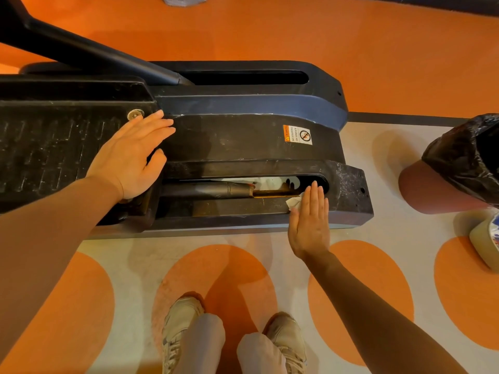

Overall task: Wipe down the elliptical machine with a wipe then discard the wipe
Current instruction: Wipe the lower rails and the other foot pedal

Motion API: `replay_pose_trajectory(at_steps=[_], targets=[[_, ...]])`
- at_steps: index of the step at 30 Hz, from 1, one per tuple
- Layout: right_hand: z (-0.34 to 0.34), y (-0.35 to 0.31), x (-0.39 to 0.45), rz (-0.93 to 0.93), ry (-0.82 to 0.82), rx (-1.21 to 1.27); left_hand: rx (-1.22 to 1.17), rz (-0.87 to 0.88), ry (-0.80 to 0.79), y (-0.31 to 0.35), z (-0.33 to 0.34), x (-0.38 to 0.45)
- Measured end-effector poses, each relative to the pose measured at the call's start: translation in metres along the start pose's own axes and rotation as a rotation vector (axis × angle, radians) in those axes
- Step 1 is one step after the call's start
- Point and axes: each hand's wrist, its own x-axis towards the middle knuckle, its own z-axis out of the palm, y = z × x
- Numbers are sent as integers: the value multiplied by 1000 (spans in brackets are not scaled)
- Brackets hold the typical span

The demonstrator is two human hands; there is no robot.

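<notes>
The black rear housing of the elliptical machine (pixel 243 136) lies across the upper half of the view, with a ribbed foot pedal (pixel 48 147) at the left. My left hand (pixel 129 157) rests flat on the pedal's right end, fingers straight. My right hand (pixel 310 220) presses a white wipe (pixel 294 202) flat against the housing's near edge, beside the slot where the pedal arm (pixel 224 188) runs. Only a corner of the wipe shows past the fingers.
A bin lined with a black bag (pixel 464 155) stands on the floor at the right. Below it sits a wipe container (pixel 486 238). A warning sticker (pixel 297 134) is on the housing. My shoes (pixel 183 327) stand on the orange-and-grey floor below.
</notes>
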Motion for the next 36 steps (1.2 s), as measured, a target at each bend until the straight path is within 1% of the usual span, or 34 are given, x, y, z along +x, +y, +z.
replay_pose_trajectory(at_steps=[3,7,12,15,16,19,22,26,28,33,36], targets=[[8,-12,-1,11,24,-60,-6,0,4,1,-1,0],[16,-37,-1,-33,10,-99,-10,-2,-1,1,-1,0],[23,-78,-5,-175,-101,-120,-7,0,-22,-1,-1,0],[23,-69,-4,-296,-118,-189,-13,-4,-15,0,-2,0],[22,-60,-3,-291,-85,-216,-15,-5,-15,0,-1,-1],[12,-20,-3,-111,15,-245,-12,-12,-20,-1,0,-1],[3,7,-2,-30,8,-275,-14,-9,-20,-2,0,-1],[7,-16,-2,24,12,-192,-25,-21,-17,0,0,0],[11,-42,-4,-32,-6,-163,-22,-17,-19,0,0,0],[29,-112,-2,-242,-166,-178,-17,-9,-34,-2,0,0],[34,-124,-3,-319,-187,-134,-19,0,-30,-1,-1,0]])
